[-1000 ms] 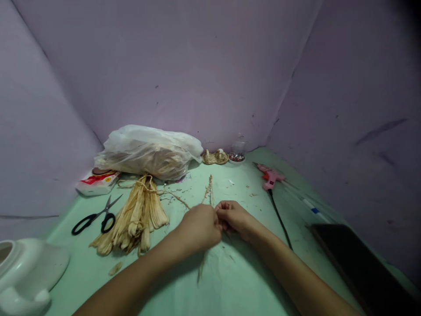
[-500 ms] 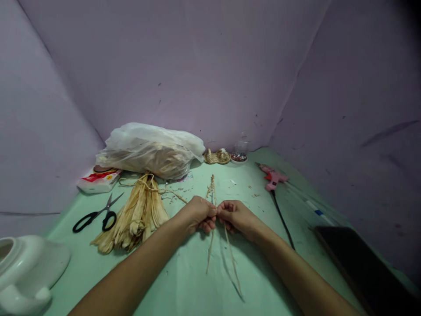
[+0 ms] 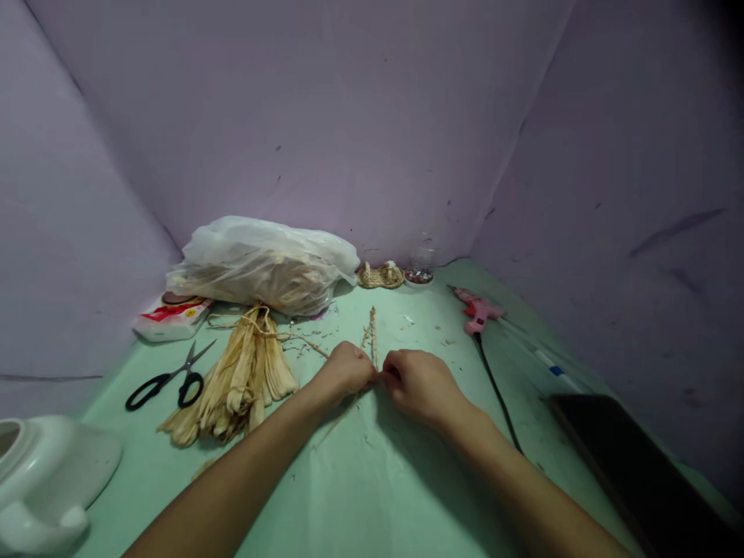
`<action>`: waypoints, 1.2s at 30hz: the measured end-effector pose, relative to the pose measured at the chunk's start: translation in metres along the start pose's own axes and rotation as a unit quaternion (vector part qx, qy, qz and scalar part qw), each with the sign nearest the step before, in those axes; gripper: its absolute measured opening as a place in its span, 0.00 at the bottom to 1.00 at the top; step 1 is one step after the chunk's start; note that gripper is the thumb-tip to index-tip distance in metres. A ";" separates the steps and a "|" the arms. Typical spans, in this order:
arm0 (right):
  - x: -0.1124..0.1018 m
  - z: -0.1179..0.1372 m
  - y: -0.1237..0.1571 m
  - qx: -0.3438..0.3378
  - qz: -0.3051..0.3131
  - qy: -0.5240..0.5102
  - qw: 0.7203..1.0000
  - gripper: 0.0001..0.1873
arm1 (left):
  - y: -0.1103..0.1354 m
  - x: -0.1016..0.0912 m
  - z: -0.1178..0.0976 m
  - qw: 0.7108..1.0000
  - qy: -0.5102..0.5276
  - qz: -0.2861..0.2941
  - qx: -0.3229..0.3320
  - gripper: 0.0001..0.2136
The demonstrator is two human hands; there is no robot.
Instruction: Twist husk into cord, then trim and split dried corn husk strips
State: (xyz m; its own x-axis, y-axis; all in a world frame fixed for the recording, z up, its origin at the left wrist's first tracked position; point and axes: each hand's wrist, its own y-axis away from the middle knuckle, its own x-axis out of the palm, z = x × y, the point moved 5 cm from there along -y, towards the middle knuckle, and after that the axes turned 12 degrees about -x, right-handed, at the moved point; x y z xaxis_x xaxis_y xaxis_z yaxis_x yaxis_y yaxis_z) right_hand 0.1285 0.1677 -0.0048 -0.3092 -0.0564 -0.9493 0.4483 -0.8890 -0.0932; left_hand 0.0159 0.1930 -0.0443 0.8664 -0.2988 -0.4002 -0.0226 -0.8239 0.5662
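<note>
A thin twisted cord of dried plant fibre (image 3: 373,329) stands out above my hands, running away from me over the green table. My left hand (image 3: 350,369) is closed, pinching the near part of this cord. Close against it, my right hand (image 3: 415,384) is closed too, its thumb and fingertips meeting at the same spot on the cord. A loose strand (image 3: 337,422) slants down and left from under my left hand. Left of my hands lies a tied bundle of dried pale strips (image 3: 244,380). The fingers hide the exact point where the strands join.
Black-handled scissors (image 3: 171,380) and a white-and-red packet (image 3: 173,320) lie left. At the back are a plastic bag (image 3: 264,263), a small woven piece (image 3: 380,274) and a dish of beads (image 3: 419,276). A pink glue gun (image 3: 477,308), a phone-like dark slab (image 3: 628,465) and white pottery (image 3: 58,473) flank the table.
My right hand has turned so its back faces up. The loose strands that hung toward me have shifted; one now slants left. The whole view has moved slightly.
</note>
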 end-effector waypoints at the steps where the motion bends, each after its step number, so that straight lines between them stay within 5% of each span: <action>1: -0.001 0.000 0.000 0.025 0.004 -0.014 1.000 0.10 | 0.001 0.000 -0.001 1.000 0.001 -0.007 -0.001 0.06; 5: 0.004 0.003 0.002 0.074 0.021 -0.099 0.992 0.11 | 0.009 -0.001 -0.006 1.000 0.010 -0.024 -0.013 0.09; 12: 0.009 0.015 0.003 0.015 0.005 -0.089 0.996 0.10 | 0.023 -0.001 -0.011 0.998 0.029 0.017 -0.045 0.10; 14: 0.009 0.013 0.004 -0.001 0.049 -0.136 0.990 0.08 | 0.022 -0.001 -0.010 0.998 0.028 0.037 -0.048 0.09; 18: 0.006 -0.006 0.009 0.069 0.167 -0.299 0.937 0.07 | 0.017 -0.001 -0.009 0.997 0.026 0.056 -0.038 0.06; 22: -0.004 -0.024 0.004 0.199 0.023 -0.411 0.889 0.03 | 0.014 -0.001 -0.006 0.997 0.018 0.066 -0.032 0.05; 27: 0.022 -0.002 -0.001 0.221 0.054 -0.545 0.807 0.02 | 0.014 0.001 -0.008 0.997 0.005 0.070 -0.010 0.05; 36: 0.042 -0.019 -0.005 0.207 0.023 -0.506 0.837 0.05 | 0.009 -0.001 -0.009 0.996 -0.049 0.044 0.057 0.04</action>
State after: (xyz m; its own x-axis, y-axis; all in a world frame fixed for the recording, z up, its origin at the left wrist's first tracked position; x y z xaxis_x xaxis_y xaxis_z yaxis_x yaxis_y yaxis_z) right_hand 0.1289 0.1787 -0.0495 -0.9455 -0.2641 -0.1903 0.2144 -0.9452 0.2463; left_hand 0.0190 0.1897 -0.0322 0.8058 -0.4129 -0.4245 -0.1568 -0.8400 0.5195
